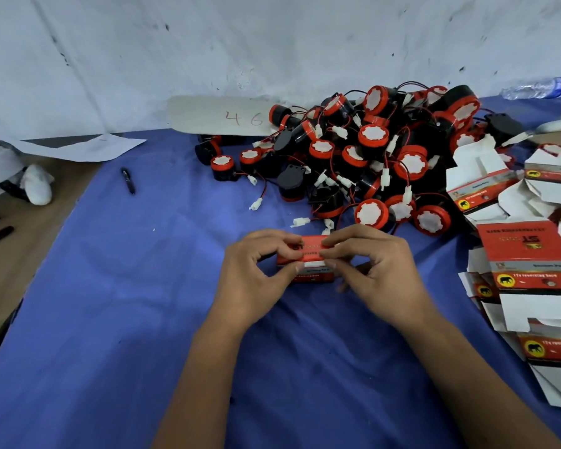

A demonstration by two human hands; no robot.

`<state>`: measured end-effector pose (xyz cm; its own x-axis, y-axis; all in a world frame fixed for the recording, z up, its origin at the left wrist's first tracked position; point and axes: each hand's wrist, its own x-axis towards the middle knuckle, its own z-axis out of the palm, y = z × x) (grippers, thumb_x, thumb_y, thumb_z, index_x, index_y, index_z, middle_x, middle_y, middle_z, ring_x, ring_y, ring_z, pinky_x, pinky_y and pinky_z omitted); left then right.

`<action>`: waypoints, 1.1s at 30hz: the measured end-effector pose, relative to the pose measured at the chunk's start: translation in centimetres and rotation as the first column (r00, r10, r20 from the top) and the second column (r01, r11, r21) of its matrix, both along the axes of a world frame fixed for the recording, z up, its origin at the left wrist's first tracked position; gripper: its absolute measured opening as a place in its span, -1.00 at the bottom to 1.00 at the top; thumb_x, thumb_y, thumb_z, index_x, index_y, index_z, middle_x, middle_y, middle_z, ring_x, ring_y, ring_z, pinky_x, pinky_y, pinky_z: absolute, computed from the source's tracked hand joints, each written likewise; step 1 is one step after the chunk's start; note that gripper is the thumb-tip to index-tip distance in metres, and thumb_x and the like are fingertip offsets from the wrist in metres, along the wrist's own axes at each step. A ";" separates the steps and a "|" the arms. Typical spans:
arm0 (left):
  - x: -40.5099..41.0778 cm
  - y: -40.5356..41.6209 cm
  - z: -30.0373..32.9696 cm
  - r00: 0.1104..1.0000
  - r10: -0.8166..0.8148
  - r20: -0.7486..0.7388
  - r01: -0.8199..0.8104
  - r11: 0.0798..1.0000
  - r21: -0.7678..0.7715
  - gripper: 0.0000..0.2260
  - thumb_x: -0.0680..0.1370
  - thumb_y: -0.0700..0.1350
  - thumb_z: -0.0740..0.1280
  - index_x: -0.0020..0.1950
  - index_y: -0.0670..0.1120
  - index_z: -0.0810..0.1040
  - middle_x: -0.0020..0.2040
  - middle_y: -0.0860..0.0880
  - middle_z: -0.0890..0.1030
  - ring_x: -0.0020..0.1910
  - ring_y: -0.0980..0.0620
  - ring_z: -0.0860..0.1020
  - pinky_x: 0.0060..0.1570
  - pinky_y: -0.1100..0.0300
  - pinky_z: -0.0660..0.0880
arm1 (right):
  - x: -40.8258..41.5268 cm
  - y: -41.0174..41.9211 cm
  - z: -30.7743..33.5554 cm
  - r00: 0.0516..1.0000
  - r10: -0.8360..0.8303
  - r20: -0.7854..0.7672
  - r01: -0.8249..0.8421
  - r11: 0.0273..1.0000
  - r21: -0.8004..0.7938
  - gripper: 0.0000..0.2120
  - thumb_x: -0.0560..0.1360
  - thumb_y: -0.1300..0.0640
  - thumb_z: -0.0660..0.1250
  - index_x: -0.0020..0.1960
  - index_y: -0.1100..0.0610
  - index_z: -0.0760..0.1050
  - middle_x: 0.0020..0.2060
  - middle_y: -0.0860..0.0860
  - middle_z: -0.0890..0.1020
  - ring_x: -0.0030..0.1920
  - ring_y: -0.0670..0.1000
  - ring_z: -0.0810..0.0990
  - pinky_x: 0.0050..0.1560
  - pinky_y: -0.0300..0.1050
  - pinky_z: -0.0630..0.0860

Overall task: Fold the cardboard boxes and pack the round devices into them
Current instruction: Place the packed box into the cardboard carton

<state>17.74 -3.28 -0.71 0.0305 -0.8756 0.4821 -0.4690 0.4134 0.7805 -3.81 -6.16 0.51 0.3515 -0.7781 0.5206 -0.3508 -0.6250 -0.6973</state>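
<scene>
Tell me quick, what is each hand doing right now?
Left hand: pinching the small red cardboard box on the blue cloth.
Right hand: pinching the same box, at its white flap.

Box (308,264) mostly hidden by hands; print blurred.

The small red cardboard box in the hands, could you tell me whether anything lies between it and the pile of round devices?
Only loose white connectors on the blue cloth lie between the box and the pile.
</scene>
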 end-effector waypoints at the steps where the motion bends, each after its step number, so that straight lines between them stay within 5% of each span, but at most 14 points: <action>1: 0.0 0.1 0.1 1.000 -0.001 0.008 0.001 1.000 -0.001 -0.86 0.40 -0.26 0.59 -0.12 -0.08 0.73 0.07 0.12 0.72 0.20 0.01 0.64 0.19 -0.04 0.60 | 0.1 0.1 0.0 1.000 -0.007 -0.009 0.007 1.000 -0.015 -0.92 0.52 0.36 0.46 -0.03 0.27 0.72 0.01 0.03 0.66 -0.25 -0.05 0.67 -0.34 -0.21 0.62; 5: -0.1 0.1 0.3 0.998 0.013 0.058 -0.013 1.000 -0.002 -0.82 0.37 -0.29 0.63 -0.16 -0.07 0.71 0.07 0.12 0.72 0.21 0.03 0.61 0.21 0.01 0.57 | 0.1 0.0 0.4 0.997 -0.030 -0.074 0.021 0.993 -0.120 -0.93 0.48 0.36 0.50 -0.06 0.24 0.73 -0.05 0.01 0.69 -0.03 -0.13 0.66 -0.06 -0.37 0.54; 10: -0.6 0.2 0.5 0.990 0.049 0.130 -0.045 0.999 -0.027 -0.83 0.36 -0.27 0.64 -0.20 -0.08 0.70 0.05 0.11 0.71 0.17 0.08 0.60 0.20 0.06 0.54 | -0.6 0.6 0.2 0.991 0.016 -0.133 -0.027 0.996 -0.085 -0.89 0.51 0.31 0.49 0.02 0.20 0.74 0.10 -0.02 0.67 0.12 -0.07 0.65 0.01 -0.11 0.62; 18: -0.8 0.5 0.4 0.992 0.069 0.107 -0.070 0.998 0.000 -0.81 0.35 -0.29 0.64 -0.22 -0.10 0.68 0.17 0.06 0.68 0.24 0.06 0.60 0.25 -0.03 0.54 | 0.0 -0.1 -1.3 0.987 -0.080 -0.136 0.056 0.984 -0.170 -0.91 0.42 0.29 0.58 -0.09 0.18 0.74 0.07 -0.01 0.68 0.10 0.02 0.63 0.06 -0.01 0.60; 22: -0.7 0.7 0.4 0.991 0.053 0.120 -0.059 0.997 0.041 -0.82 0.37 -0.27 0.63 -0.17 -0.09 0.68 0.30 0.03 0.64 0.33 0.16 0.55 0.33 0.13 0.49 | 0.6 -0.3 -1.1 0.976 -0.129 -0.173 0.077 0.957 -0.280 -0.84 0.39 0.15 0.63 -0.17 0.14 0.66 0.07 -0.02 0.67 0.17 0.05 0.55 0.17 -0.08 0.53; 27: -0.6 0.7 0.5 0.997 0.027 0.071 -0.029 0.999 0.025 -0.70 0.42 -0.33 0.58 -0.19 0.07 0.63 0.24 0.04 0.66 0.28 0.17 0.58 0.26 0.26 0.51 | 1.5 0.2 -1.0 0.962 -0.018 -0.272 -0.026 0.987 -0.159 -0.78 0.48 0.19 0.53 0.11 0.08 0.65 0.37 0.01 0.56 0.39 0.02 0.50 0.34 -0.12 0.48; 33: -0.2 0.4 0.1 0.999 0.009 0.045 -0.012 0.997 0.070 -0.84 0.41 -0.33 0.59 -0.19 -0.12 0.68 0.21 0.01 0.66 0.27 0.17 0.59 0.25 0.29 0.49 | 1.6 -0.1 -0.9 0.960 -0.011 -0.279 -0.023 0.992 -0.120 -0.80 0.55 0.27 0.46 0.16 0.18 0.71 0.30 0.14 0.63 0.37 0.14 0.55 0.48 -0.23 0.31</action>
